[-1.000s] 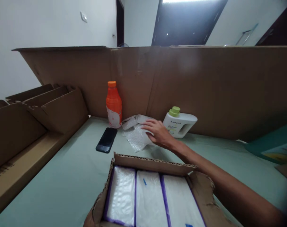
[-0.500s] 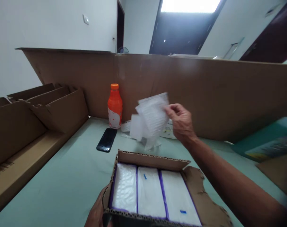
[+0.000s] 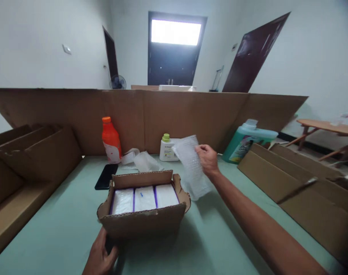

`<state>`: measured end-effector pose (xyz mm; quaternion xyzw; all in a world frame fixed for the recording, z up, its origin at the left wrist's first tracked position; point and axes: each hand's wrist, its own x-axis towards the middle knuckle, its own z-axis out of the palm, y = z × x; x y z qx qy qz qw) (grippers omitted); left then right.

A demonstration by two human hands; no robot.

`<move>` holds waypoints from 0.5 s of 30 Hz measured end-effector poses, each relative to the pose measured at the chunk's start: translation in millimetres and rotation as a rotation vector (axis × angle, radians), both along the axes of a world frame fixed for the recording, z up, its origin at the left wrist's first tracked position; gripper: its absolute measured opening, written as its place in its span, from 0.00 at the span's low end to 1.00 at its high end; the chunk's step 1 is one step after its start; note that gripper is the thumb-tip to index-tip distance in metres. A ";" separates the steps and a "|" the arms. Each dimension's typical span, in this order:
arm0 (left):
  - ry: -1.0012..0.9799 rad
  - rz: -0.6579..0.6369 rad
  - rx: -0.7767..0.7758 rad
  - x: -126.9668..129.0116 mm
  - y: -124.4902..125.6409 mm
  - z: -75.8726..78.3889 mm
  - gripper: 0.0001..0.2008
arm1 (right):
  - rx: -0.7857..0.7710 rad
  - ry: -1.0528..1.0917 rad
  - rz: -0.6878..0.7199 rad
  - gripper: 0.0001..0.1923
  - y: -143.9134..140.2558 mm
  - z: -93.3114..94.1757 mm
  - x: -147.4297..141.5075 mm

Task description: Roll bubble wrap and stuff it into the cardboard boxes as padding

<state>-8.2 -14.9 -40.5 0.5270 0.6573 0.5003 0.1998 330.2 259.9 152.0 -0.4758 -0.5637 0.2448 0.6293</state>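
An open cardboard box (image 3: 142,223) sits on the green table (image 3: 62,229), holding three white packs with purple edges (image 3: 143,198). My left hand (image 3: 101,256) grips the box's near left corner. My right hand (image 3: 207,160) is raised to the right of the box, pinching a sheet of bubble wrap (image 3: 192,168) that hangs down toward the table. More bubble wrap (image 3: 142,160) lies behind the box.
An orange bottle (image 3: 111,140), a small white bottle with a green cap (image 3: 166,148) and a black phone (image 3: 106,177) lie near the cardboard back wall (image 3: 176,114). A large green jug (image 3: 245,140) stands at right. Cardboard pieces (image 3: 300,191) flank both sides.
My right hand picked a bubble wrap sheet off the table and carried it right, beside the box. My left hand took hold of the box's corner. The view pulled back.
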 end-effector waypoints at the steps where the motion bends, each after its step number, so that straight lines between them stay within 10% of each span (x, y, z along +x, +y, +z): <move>1: 0.005 0.018 0.008 1.8 -0.9 -0.7 0.20 | -0.006 -0.001 0.019 0.17 8.4 -1.2 -11.8; 8: 0.024 0.083 -0.019 9.6 -7.1 3.6 0.22 | -0.065 -0.070 0.318 0.12 32.1 13.8 -57.2; 15: -0.026 0.032 -0.084 0.2 -6.1 5.9 0.24 | -0.240 -0.238 0.459 0.11 -101.0 -36.1 28.9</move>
